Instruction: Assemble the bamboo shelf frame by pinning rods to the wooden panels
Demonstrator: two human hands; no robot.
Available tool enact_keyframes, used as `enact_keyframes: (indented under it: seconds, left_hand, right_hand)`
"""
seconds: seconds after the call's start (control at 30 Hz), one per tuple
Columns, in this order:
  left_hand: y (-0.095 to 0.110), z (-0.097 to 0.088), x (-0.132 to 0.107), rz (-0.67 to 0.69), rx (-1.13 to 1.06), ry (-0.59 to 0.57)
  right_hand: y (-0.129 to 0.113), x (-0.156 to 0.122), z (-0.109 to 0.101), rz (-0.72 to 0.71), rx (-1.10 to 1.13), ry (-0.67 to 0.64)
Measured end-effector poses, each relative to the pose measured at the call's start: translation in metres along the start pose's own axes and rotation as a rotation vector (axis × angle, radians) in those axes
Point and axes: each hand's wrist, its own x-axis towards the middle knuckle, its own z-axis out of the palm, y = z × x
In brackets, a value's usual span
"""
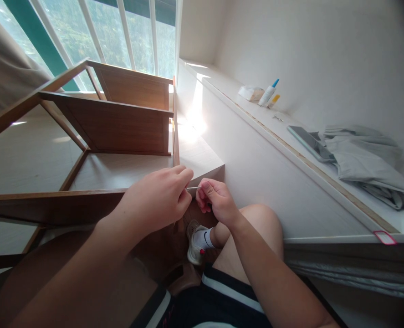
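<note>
A thin, pale rod (193, 187) spans the small gap between my two hands. My left hand (159, 193) is closed at its left end, back of the hand turned up, just over the end of a dark wooden rail (95, 197). Whether it also touches that rail I cannot tell. My right hand (217, 198) pinches the rod's right end between thumb and curled fingers. A reddish patch shows under those fingers, too small to name. What sits inside my left fist is hidden.
A wooden frame with dark panels (120, 125) fills the left, below a barred window (120, 36). Along the right, a white ledge (256, 119) bears a white tube with a blue tip (267, 94), a tablet-like device (309, 142) and grey folded cloth (365, 155). My knee (261, 223) is close to the ledge.
</note>
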Motion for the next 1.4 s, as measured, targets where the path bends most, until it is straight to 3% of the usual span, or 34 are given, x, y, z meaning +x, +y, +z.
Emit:
enact_keyframes:
  seconds: [0.33, 1.07, 1.4]
  left_hand:
    - [-0.001, 0.001, -0.001, 0.018, 0.007, 0.004]
    - [0.0, 0.002, -0.002, -0.031, 0.004, -0.002]
    - [0.001, 0.005, 0.001, -0.039, 0.024, 0.021]
  right_hand:
    - [-0.003, -0.003, 0.01, -0.129, -0.183, 0.082]
    - [0.014, 0.0, 0.013, -0.211, -0.187, 0.205]
    - [0.024, 0.001, 0.013, -0.186, -0.123, 0.186]
